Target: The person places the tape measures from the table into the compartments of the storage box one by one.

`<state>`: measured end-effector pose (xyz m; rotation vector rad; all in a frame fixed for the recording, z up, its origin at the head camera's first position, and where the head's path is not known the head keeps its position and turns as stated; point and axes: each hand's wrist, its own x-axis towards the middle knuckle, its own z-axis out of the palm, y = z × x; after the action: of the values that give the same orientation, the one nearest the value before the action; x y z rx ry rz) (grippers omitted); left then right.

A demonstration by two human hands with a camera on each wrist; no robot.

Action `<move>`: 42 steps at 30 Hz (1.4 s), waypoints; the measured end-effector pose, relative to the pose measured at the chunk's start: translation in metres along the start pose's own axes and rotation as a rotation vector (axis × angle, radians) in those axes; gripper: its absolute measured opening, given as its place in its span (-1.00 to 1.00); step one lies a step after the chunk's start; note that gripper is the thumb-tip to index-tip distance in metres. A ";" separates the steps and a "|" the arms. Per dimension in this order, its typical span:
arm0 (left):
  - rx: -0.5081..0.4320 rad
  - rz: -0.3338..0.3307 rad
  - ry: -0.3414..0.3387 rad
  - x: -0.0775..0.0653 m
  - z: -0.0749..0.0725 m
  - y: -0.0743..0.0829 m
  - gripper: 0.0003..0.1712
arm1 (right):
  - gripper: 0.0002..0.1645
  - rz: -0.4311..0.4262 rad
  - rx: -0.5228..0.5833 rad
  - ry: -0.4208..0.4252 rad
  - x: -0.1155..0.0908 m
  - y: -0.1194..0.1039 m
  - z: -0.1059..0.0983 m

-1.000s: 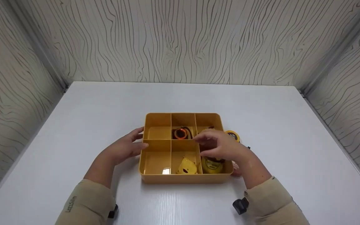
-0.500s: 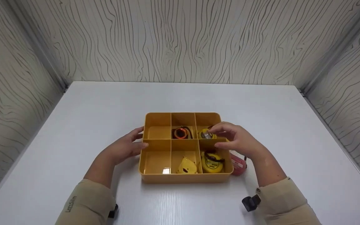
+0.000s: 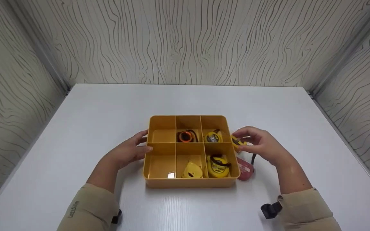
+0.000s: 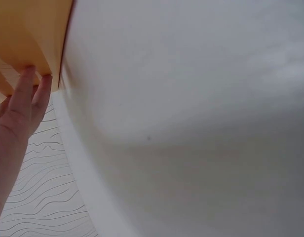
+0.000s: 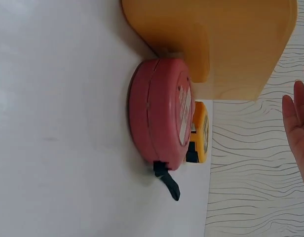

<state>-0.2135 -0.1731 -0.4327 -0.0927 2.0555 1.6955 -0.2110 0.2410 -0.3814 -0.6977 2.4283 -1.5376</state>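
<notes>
A yellow divided organizer box (image 3: 188, 183) stands on the table. My left hand (image 3: 127, 152) rests at its left side, the thumb tip over the rim and fairly straight fingers (image 4: 24, 91) against the outer wall. My right hand (image 3: 260, 142) is just right of the box with nothing in its grasp, its fingers spread above a yellow tape measure (image 3: 237, 142) that lies on the table. In the right wrist view those fingers are apart from this tape measure (image 5: 201, 132). Closer to me lies a red tape measure (image 3: 245, 169) with a black strap, partly hidden by the box wall.
Inside the box, an orange-and-black tape measure (image 3: 185, 137) sits back middle and a small yellow one (image 3: 213, 137) back right. Front middle holds a yellow tape measure (image 3: 192, 170), front right a larger one (image 3: 217, 168). Patterned panels (image 3: 185, 41) enclose the table.
My right hand has moved right, from above the box's right compartments to outside its right wall. The tape measures in those compartments are uncovered now. My left hand and the box stay put.
</notes>
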 end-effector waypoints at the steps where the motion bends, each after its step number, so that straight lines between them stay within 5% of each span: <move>1: -0.003 0.000 0.000 0.000 0.000 0.000 -0.08 | -0.58 0.013 -0.001 0.005 -0.002 0.001 -0.002; 23: 0.044 -0.003 0.006 0.002 0.000 -0.001 -0.06 | -0.47 0.177 -0.015 0.074 -0.040 0.050 -0.019; 42: 0.038 0.002 0.003 0.001 0.000 -0.001 -0.10 | -0.34 0.309 -0.039 -0.010 -0.043 0.070 -0.010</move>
<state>-0.2138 -0.1732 -0.4335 -0.0810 2.0895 1.6584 -0.1978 0.2938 -0.4432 -0.3142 2.4247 -1.3649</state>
